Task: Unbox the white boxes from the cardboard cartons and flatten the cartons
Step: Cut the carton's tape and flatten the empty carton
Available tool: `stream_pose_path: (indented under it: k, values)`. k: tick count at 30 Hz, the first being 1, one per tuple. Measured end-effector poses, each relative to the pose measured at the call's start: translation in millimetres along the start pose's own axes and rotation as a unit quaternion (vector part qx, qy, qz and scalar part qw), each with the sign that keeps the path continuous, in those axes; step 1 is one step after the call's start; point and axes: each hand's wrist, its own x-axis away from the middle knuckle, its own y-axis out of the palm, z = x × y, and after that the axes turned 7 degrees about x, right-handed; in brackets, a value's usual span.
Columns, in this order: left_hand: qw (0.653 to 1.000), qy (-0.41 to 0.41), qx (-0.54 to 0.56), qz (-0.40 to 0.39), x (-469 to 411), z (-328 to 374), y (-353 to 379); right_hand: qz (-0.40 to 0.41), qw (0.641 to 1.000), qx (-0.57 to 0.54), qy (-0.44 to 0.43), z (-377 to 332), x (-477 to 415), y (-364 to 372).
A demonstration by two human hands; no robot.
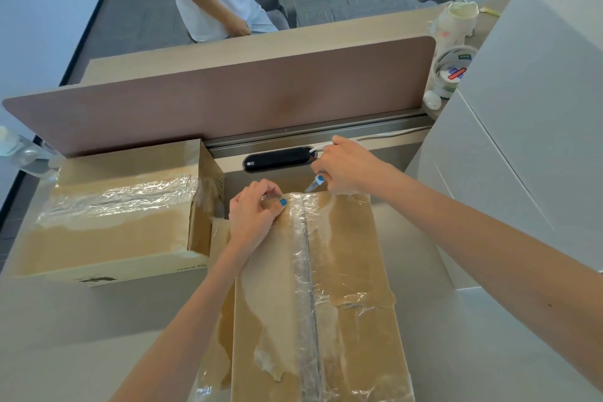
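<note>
Running from bottom centre up toward the divider [228,101], the carton [352,271] has its taped seam [305,271] along that axis. Right hand [346,170] grips a knife [313,185], blade angled down-left at the seam's far end. Left hand [257,212], fingers curled, rests left of the seam; whether it pinches anything is unclear.

Nothing readable, folks: small upside-down print on the left carton [114,222] at the desk [81,320] left edge (too blurred), and the tape roll [454,71] label, illegible.
</note>
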Motion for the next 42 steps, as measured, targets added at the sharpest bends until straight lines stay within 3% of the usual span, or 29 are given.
stream_pose_path:
  k: [8, 15, 23, 30, 42]
  values:
    - [1.000, 0.012, 0.009, 0.014, -3, -6, -3, -0.044, 0.998, 0.006, 0.045, 18, 12, -6]
    - [1.000, -0.011, -0.001, 0.015, -16, 9, 3, 0.038, 0.993, -0.041, 0.107, -9, -1, -8]
    - [0.993, -0.051, 0.020, 0.100, -45, 15, 13, 0.049, 0.979, -0.053, 0.189, -23, 4, -12]
    - [0.992, -0.072, 0.019, 0.105, -52, 9, 14, 0.038, 0.962, -0.118, 0.242, -44, 4, -12]
    - [0.990, -0.068, 0.015, 0.120, -53, 5, 17, 0.041, 0.956, -0.106, 0.270, -64, 0, -15]
